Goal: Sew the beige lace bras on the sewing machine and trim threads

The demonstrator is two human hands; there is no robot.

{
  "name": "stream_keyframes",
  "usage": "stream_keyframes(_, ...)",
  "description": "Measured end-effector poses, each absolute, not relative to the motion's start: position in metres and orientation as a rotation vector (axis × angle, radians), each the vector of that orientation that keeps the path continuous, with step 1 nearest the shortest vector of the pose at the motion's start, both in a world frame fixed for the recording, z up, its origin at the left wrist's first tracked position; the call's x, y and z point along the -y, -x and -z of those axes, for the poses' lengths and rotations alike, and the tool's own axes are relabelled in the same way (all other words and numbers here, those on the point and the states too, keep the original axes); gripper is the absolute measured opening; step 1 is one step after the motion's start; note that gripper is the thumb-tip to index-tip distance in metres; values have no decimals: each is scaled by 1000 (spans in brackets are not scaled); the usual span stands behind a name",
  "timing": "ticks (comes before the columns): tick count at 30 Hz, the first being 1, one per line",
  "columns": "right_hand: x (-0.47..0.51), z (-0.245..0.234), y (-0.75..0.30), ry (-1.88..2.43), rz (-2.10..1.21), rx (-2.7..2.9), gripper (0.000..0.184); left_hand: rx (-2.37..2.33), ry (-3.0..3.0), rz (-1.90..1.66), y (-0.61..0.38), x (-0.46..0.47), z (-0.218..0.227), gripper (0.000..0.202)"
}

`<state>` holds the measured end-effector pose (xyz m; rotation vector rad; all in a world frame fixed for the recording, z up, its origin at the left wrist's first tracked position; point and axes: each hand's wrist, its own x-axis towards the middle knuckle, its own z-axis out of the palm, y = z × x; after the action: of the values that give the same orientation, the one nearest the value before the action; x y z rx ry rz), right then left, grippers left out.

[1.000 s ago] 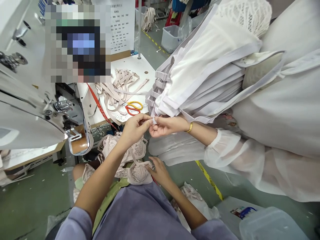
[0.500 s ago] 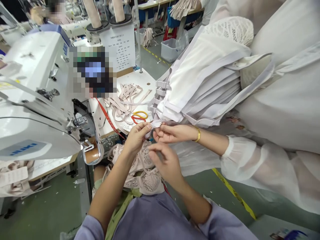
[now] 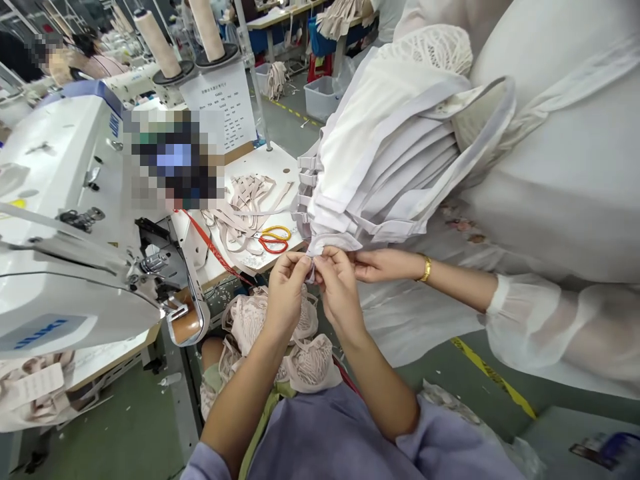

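Note:
Both my hands meet at the lower end of a stack of white bras (image 3: 385, 140) with lace cups. My left hand (image 3: 287, 287) pinches the edge of one bra's band from the left. Close beside it, my right hand (image 3: 340, 287) pinches the same band from the right. The exact bit between my fingertips is mostly hidden. A co-worker's hand (image 3: 377, 265) with a gold bracelet reaches in just right of my right hand, its fingertips partly covered. Beige lace bras (image 3: 305, 360) lie on my lap below my hands.
A white sewing machine (image 3: 65, 240) stands on the left. On its table (image 3: 280, 160) lie beige straps (image 3: 245, 200) and scissors with orange and red handles (image 3: 274, 240). Thread cones (image 3: 157, 47) and a printed sheet (image 3: 220, 107) stand behind. The co-worker in white stands at the right.
My right hand has moved up and closed on the bra band beside my left hand. The co-worker's hand has drawn back to the right. The whole view has shifted slightly.

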<state>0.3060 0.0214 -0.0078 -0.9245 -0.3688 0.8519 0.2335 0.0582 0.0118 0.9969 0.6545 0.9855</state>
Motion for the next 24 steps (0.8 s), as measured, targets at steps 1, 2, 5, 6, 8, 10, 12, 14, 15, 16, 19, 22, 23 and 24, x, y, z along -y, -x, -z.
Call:
stream_keyframes(1,-23,6,-306,922,-858,361,26,-676,-1003,-990,-234,-59,-11,19)
stream_keyframes(2,-23,5,-306,920,-866,354,27,-692,-1013,-990,-233,-60,-11,19)
stream_keyframes(5,-24,3,-307,925,-902,348,26,-709,-1065,-974,-232,-61,-9,19)
stream_keyframes(6,-24,2,-307,928,-912,346,24,-705,-1078,-967,-232,-60,-9,19)
stream_keyframes(8,-24,2,-307,929,-918,340,21,-698,-1096,-967,-232,-59,-8,19)
stream_keyframes(10,-24,1,-308,923,-901,335,20,-697,-1107,-975,-233,-57,-8,19)
stream_keyframes(12,-23,2,-309,917,-879,338,18,-708,-1107,-987,-234,-56,-8,19)
stream_keyframes(14,-22,2,-309,912,-879,348,18,-726,-1093,-997,-235,-55,-7,19)
stream_keyframes(15,-22,2,-310,915,-883,354,18,-732,-1080,-1002,-236,-55,-7,19)
stream_keyframes(16,-21,2,-310,922,-886,361,18,-731,-1067,-1005,-237,-54,-7,20)
stream_keyframes(19,-20,3,-311,945,-884,377,18,-708,-1045,-1009,-238,-54,-7,21)
stream_keyframes(22,-20,3,-312,945,-872,377,17,-697,-1064,-1007,-239,-54,-7,21)
stream_keyframes(23,-20,3,-312,945,-866,376,17,-699,-1078,-1005,-239,-53,-7,21)
stream_keyframes(24,-21,3,-312,948,-862,375,17,-702,-1095,-1005,-239,-53,-8,21)
